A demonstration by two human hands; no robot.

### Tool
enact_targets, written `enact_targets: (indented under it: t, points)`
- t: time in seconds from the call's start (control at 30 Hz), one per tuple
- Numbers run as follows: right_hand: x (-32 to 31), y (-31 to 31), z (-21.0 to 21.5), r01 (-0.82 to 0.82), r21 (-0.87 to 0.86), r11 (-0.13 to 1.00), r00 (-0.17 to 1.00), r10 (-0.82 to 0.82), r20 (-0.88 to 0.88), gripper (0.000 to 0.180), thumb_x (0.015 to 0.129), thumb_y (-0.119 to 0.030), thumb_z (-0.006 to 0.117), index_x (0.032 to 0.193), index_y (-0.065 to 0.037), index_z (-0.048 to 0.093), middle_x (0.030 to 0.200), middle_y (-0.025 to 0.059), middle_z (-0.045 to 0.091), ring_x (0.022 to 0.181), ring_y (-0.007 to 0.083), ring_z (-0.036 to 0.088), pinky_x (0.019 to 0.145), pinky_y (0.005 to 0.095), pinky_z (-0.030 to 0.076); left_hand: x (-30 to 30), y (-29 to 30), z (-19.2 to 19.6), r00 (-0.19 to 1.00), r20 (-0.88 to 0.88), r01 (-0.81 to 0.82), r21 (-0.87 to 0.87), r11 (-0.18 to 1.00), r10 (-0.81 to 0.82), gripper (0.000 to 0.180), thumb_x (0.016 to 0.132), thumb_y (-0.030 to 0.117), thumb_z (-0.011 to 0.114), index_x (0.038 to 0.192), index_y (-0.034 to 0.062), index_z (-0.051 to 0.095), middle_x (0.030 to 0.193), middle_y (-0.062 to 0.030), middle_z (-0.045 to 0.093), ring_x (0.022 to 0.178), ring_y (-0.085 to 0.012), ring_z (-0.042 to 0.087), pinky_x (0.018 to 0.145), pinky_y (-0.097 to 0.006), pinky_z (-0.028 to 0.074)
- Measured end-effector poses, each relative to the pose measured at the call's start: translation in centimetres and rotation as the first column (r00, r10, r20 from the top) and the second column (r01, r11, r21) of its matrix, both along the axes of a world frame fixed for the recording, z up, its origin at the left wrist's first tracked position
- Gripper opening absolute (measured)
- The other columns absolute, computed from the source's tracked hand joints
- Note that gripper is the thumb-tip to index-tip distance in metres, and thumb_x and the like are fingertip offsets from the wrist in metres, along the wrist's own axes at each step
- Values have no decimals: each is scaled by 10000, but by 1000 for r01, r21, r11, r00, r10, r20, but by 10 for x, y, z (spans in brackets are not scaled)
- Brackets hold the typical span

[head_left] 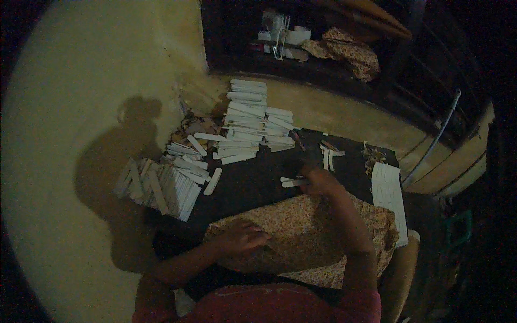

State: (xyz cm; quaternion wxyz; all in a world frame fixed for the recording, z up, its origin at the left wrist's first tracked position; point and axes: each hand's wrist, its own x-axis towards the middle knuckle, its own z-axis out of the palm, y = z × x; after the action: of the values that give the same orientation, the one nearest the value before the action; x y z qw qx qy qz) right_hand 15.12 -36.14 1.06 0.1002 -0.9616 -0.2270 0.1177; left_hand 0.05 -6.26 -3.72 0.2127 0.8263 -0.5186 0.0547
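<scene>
My right hand (319,182) is over the dark tabletop, its fingers closed around a few narrow white strips (292,183) with rounded ends that stick out to the left. My left hand (243,238) lies on a brown speckled cloth (301,215) spread along the table's near side, fingers stretched out and holding nothing I can see. Just beyond the right hand are short curved white strips (328,158). Dim light blurs the fine detail of the fingers.
Tall piles of white strips (245,118) stand at the back against the wall. A dense stack of strips (164,188) fills the left edge, beside a loose strip (213,182). White sheets (386,188) hang over the right edge. Behind is a dark shelf opening with crumpled cloth (350,51).
</scene>
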Motion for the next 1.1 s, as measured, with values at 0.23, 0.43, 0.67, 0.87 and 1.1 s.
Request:
enact_targets:
  t: [0.23, 0.43, 0.67, 0.87, 1.1]
  points:
    - [-5, 21, 29, 21, 180, 984, 995, -2, -102, 441, 694, -244, 628, 1084, -50, 556, 1047, 191, 572, 949, 323, 564, 809, 388, 451, -7, 0, 36, 975, -136, -174, 20, 985, 175, 351, 815, 180, 504, 1161, 120, 506, 1120, -95, 555, 1043, -289, 512, 906, -457, 371]
    - [12, 45, 39, -123, 120, 985, 992, 122, 14, 415, 730, -269, 628, 1040, -1, 566, 1005, 196, 588, 935, 309, 573, 791, 382, 448, -7, 1, 30, 987, -62, -154, -70, 986, 150, 315, 832, 163, 488, 1135, 86, 519, 1112, -126, 551, 1056, -297, 502, 934, -447, 354]
    - [45, 187, 82, -224, 318, 921, 966, 167, 196, 369, 755, -237, 634, 1028, 3, 573, 998, 201, 584, 947, 328, 561, 806, 403, 441, -2, 6, 15, 962, -152, -263, -274, 925, 228, 305, 834, 143, 488, 1129, 76, 529, 1108, -160, 542, 1021, -307, 522, 951, -423, 353]
    - [34, 180, 87, -44, 285, 957, 989, 1, 147, 401, 765, -268, 612, 1100, -56, 553, 1033, 179, 581, 959, 337, 554, 823, 418, 442, 1, 7, 3, 950, -91, -311, -233, 921, 298, 233, 835, 153, 521, 1051, 76, 563, 1006, -143, 580, 945, -308, 545, 838, -432, 417]
    - [14, 58, 35, 58, -175, 983, 997, -49, 57, 404, 786, -397, 568, 1078, -119, 575, 1021, 173, 589, 915, 344, 567, 814, 431, 446, -1, -11, 19, 904, -317, -376, -266, 888, 288, 171, 820, 155, 561, 961, 57, 565, 891, -141, 594, 853, -306, 566, 737, -414, 445]
